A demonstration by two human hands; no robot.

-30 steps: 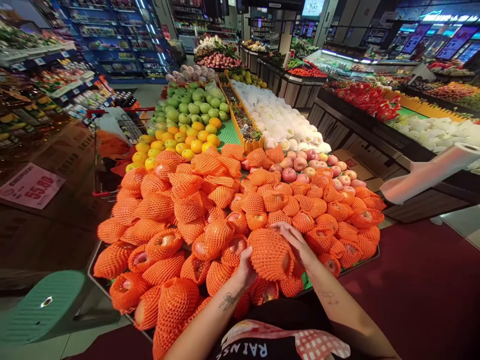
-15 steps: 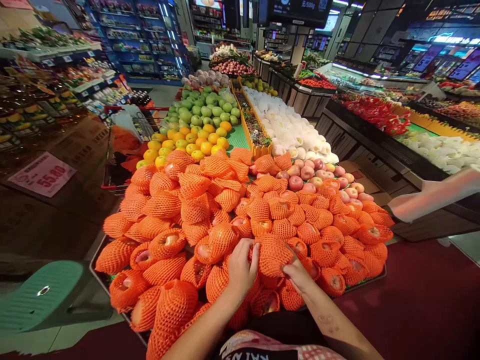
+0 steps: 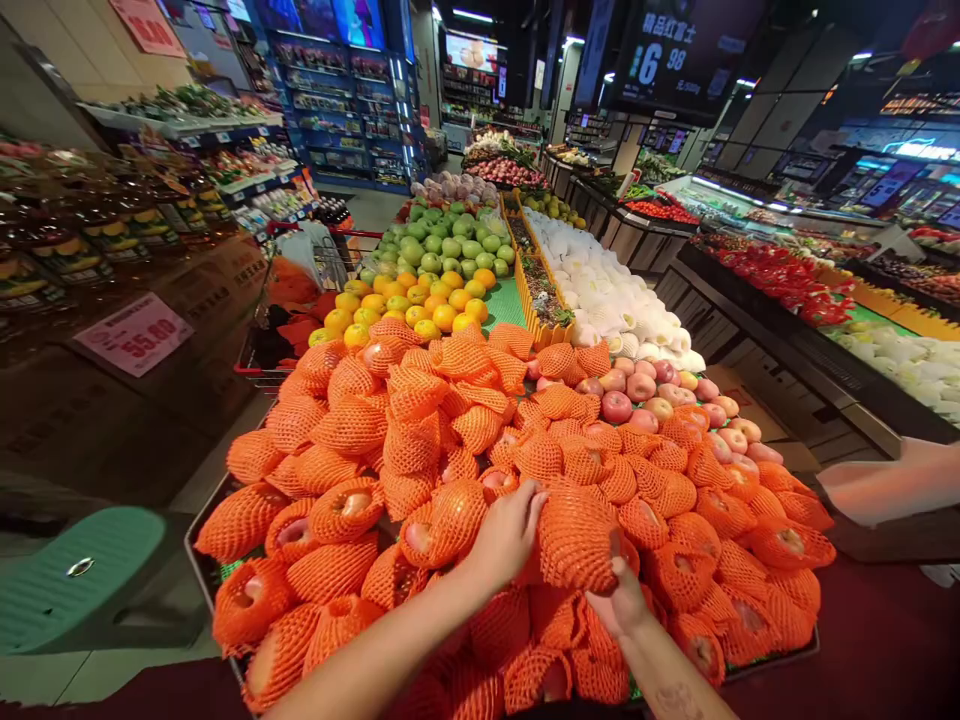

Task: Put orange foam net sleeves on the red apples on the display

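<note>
An apple wrapped in an orange foam net [image 3: 576,535] sits between my hands, just above the pile. My left hand [image 3: 510,535] has its fingers curled against the upper left side of the net. At the lower right, my right hand [image 3: 621,600] grips the net's edge with the thumb in front; its other fingers are mostly hidden behind. Beneath and around them lie many more netted apples [image 3: 330,565], some showing red skin through the net openings. Bare red apples [image 3: 616,407] lie farther back on the right of the same display.
Oranges [image 3: 444,318], green fruit [image 3: 433,263] and white-netted fruit [image 3: 600,290] lie behind the apples. A planter strip with a yellow fence [image 3: 536,318] divides them. At left are a green stool [image 3: 82,575], a shopping cart [image 3: 255,372] and a pink price sign [image 3: 135,333].
The view has tilted up and turned slightly left. The netted apple between my hands has turned a little, its end now facing my right hand. Both hands stay at it.
</note>
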